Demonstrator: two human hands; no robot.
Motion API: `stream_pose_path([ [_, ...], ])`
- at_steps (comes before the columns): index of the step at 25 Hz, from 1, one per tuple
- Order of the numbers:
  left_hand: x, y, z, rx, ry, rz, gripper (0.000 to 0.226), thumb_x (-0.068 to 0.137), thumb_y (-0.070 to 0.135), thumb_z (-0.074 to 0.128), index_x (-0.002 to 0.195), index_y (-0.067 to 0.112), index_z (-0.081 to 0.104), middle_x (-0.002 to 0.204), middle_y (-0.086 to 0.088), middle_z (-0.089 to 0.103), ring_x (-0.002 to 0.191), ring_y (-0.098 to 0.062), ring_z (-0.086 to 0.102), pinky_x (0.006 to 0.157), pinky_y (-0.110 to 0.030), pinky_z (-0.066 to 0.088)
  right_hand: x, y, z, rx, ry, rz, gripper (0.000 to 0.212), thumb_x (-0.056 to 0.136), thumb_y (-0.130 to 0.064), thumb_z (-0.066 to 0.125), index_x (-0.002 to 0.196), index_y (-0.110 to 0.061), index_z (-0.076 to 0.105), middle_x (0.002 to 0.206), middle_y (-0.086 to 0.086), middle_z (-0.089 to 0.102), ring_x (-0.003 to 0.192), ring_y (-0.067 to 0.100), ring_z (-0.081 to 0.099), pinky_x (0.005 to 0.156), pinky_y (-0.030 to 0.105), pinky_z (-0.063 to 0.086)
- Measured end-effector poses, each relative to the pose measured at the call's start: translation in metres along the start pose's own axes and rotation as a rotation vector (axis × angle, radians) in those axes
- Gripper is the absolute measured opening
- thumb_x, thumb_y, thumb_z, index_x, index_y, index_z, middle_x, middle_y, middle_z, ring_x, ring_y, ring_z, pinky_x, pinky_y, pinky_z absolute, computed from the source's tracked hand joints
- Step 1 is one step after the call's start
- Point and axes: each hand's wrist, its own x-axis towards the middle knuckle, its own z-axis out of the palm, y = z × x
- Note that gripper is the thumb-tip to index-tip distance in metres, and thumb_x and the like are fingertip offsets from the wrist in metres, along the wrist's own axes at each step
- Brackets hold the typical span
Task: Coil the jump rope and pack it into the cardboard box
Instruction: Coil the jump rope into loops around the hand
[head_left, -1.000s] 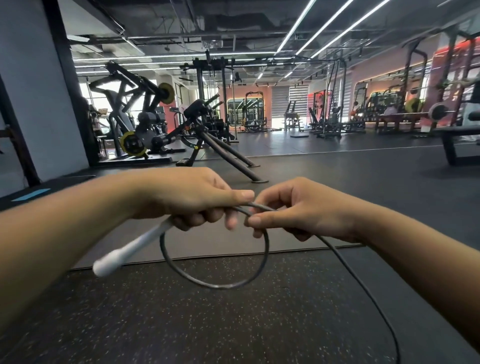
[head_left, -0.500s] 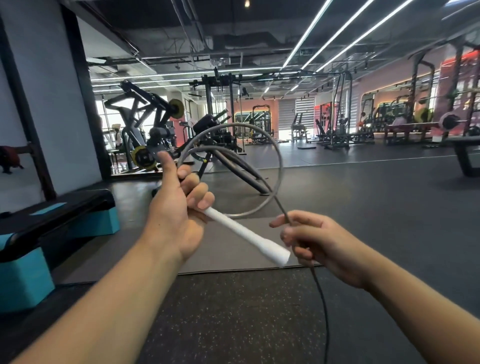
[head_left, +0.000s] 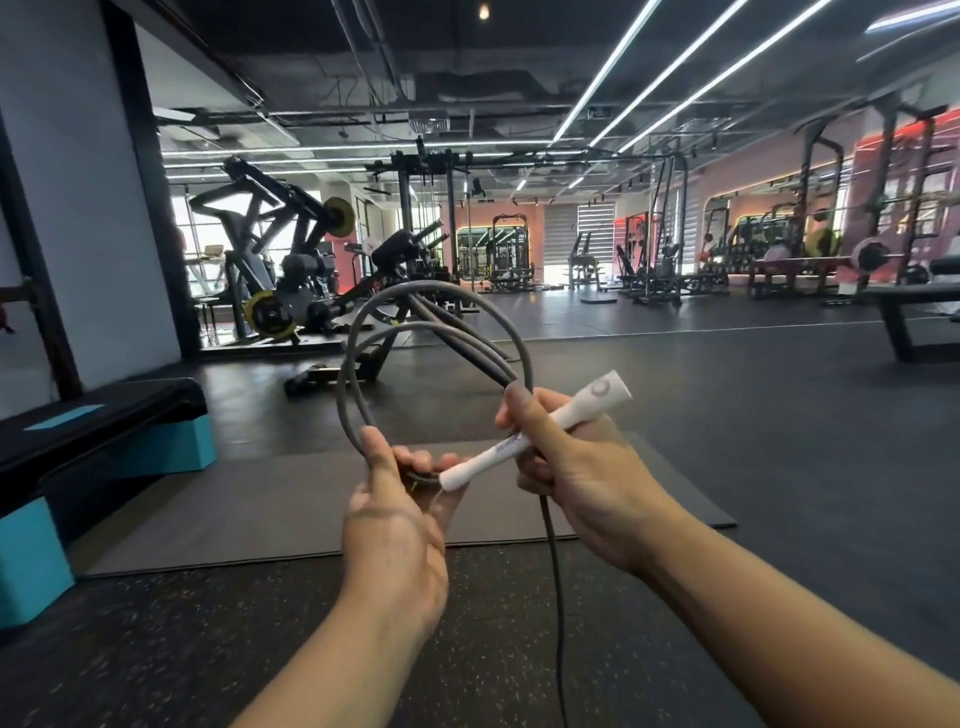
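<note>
A grey jump rope (head_left: 358, 332) stands in two upright loops in front of me. My left hand (head_left: 400, 514) pinches the bottom of the loops, next to the narrow end of the white handle (head_left: 540, 431). My right hand (head_left: 576, 473) is wrapped around that handle and also holds the rope at the right side of the loops. The rope's free length (head_left: 556, 597) hangs down from my right hand and leaves the view at the bottom. No cardboard box is in view.
A grey mat (head_left: 291, 499) lies on the dark speckled floor below my hands. A black and teal step platform (head_left: 104, 431) stands at the left. Gym machines (head_left: 291, 270) and racks fill the background.
The handle has swung up to the right and my right hand now grips it. My left hand has dropped to the loops' bottom. A second loop has formed.
</note>
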Motion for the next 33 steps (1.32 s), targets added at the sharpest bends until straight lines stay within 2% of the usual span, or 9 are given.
stream_pose_path([
  [2,0.000,-0.008,-0.013,0.249,0.040,-0.006,0.024,0.094,0.036,0.060,0.097,0.013,0.055,0.090,-0.010,0.067,0.085,-0.021,0.069,0.083,-0.043,0.058,0.004,-0.011,-0.004,-0.124,-0.064,0.010,0.037,0.095,-0.044,0.062,0.077,-0.011,0.061,0.068,0.019,0.052,0.050,0.018,0.022,0.051,0.031,0.019],
  [4,0.000,0.002,-0.017,0.678,0.150,0.164,0.058,0.085,0.018,0.075,0.131,0.022,0.041,0.136,-0.017,0.052,0.117,-0.027,0.056,0.097,-0.047,0.050,0.010,-0.021,-0.008,-0.328,-0.128,0.044,0.038,0.101,-0.039,0.057,0.079,-0.009,0.057,0.062,0.010,0.061,0.043,0.011,0.035,0.046,0.024,0.027],
  [9,-0.006,0.063,0.020,1.827,-0.546,1.617,0.110,0.068,0.018,0.076,0.159,0.018,0.014,0.167,-0.014,0.007,0.153,-0.036,0.004,0.117,-0.063,0.015,0.024,-0.040,-0.008,-0.860,-0.328,0.130,0.026,0.099,-0.030,0.064,0.087,-0.007,0.065,0.068,-0.001,0.066,0.054,0.001,0.058,0.051,0.011,0.045],
  [14,0.011,0.063,0.037,2.303,-0.705,1.692,0.076,0.081,0.020,0.061,0.151,0.003,0.035,0.153,-0.020,0.043,0.150,-0.037,0.021,0.119,-0.060,0.009,0.030,-0.057,-0.001,-1.050,-0.428,0.128,0.005,0.094,-0.011,0.067,0.091,-0.007,0.065,0.077,0.004,0.069,0.064,0.011,0.062,0.064,0.025,0.054],
  [17,0.022,0.062,0.025,2.273,-0.609,1.678,0.026,0.091,0.013,0.056,0.114,0.002,0.062,0.096,-0.016,0.069,0.094,-0.036,0.066,0.096,-0.050,0.047,0.030,-0.060,-0.002,-0.994,-0.413,0.126,0.018,0.091,-0.013,0.069,0.107,-0.015,0.062,0.077,0.003,0.078,0.060,0.011,0.056,0.059,0.027,0.044],
  [20,0.023,0.068,0.013,2.219,-0.613,1.541,0.011,0.087,0.004,0.049,0.083,0.012,0.056,0.068,-0.006,0.054,0.056,-0.025,0.048,0.050,-0.037,0.039,0.021,-0.059,-0.013,-1.043,-0.438,0.170,0.014,0.096,-0.028,0.067,0.106,-0.019,0.067,0.085,-0.002,0.082,0.063,0.010,0.051,0.060,0.027,0.038],
  [26,0.004,0.065,0.018,2.223,-0.717,1.108,0.018,0.092,0.037,0.059,0.101,0.026,0.048,0.085,0.006,0.064,0.078,-0.021,0.059,0.074,-0.038,0.048,0.017,-0.048,-0.018,-1.128,-0.538,0.096,0.019,0.102,-0.029,0.058,0.095,-0.018,0.072,0.074,-0.008,0.065,0.062,0.004,0.053,0.062,0.019,0.041],
  [30,0.000,0.071,0.034,1.767,-1.021,0.177,0.017,0.095,0.029,0.062,0.104,0.022,0.049,0.083,0.005,0.070,0.063,-0.011,0.065,0.063,-0.031,0.054,0.014,-0.056,-0.024,-1.172,-0.584,0.092,0.013,0.096,-0.026,0.067,0.094,-0.016,0.076,0.073,-0.004,0.070,0.059,0.001,0.054,0.055,0.015,0.039],
  [33,-0.004,0.077,0.032,1.852,-1.112,0.132,0.032,0.095,0.055,0.050,0.104,0.024,0.057,0.076,0.008,0.057,0.060,-0.006,0.050,0.060,-0.023,0.042,0.006,-0.066,-0.034,-0.999,-0.573,0.146,0.024,0.094,-0.038,0.070,0.086,-0.016,0.077,0.062,-0.006,0.062,0.057,0.007,0.046,0.053,0.018,0.033],
])
